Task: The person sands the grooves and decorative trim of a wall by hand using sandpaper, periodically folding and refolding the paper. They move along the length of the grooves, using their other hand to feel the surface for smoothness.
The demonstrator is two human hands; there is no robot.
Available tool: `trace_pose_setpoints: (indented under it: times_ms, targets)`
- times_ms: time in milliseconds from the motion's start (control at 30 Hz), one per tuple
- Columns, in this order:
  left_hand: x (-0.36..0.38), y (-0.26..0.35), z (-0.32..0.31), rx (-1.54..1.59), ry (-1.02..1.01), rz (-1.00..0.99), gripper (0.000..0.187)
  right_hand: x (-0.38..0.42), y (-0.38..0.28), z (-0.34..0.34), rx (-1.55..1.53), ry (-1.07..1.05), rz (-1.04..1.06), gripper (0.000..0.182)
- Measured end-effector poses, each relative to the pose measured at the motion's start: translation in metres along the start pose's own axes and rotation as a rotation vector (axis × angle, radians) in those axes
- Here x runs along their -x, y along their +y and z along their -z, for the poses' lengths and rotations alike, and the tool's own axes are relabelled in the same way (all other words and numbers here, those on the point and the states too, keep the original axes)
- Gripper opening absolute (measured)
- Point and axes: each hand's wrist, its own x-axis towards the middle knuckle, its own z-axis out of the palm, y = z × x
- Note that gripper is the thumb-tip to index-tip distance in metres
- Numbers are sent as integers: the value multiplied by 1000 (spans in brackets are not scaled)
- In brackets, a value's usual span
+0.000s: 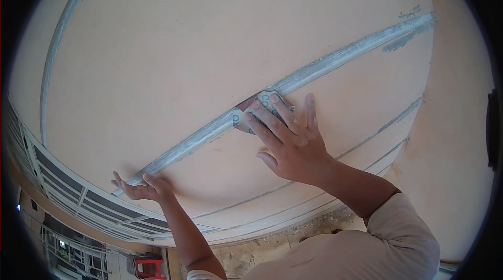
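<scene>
My right hand (pixel 285 136) lies with its fingers stretched over a piece of sandpaper (pixel 268 103), pressing it against a grey filled strip (pixel 330 66) on the pale pink wall (pixel 209 60). The sandpaper's light backing shows blue print, and a reddish-brown part of it peeks out at the upper left. At the lower left end of the same strip is my left hand (pixel 140 188), fingers apart with nothing in them. It rests by the strip, seemingly against the wall.
More grey strips run along the wall, one curved (pixel 52 65) at the left and thinner ones at the lower right. A white-barred window grille (pixel 84 196) borders the lower left. Below stand a red stool (pixel 149 268) and a metal railing (pixel 68 248). The floor (pixel 236 254) is stained.
</scene>
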Motion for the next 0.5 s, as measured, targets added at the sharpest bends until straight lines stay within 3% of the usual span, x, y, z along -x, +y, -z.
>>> trace_pose_setpoints:
  times_ms: [500]
  targets:
    - [9,-16,-3,45,-27,7,52,2,0,-13,31,29,-4,86]
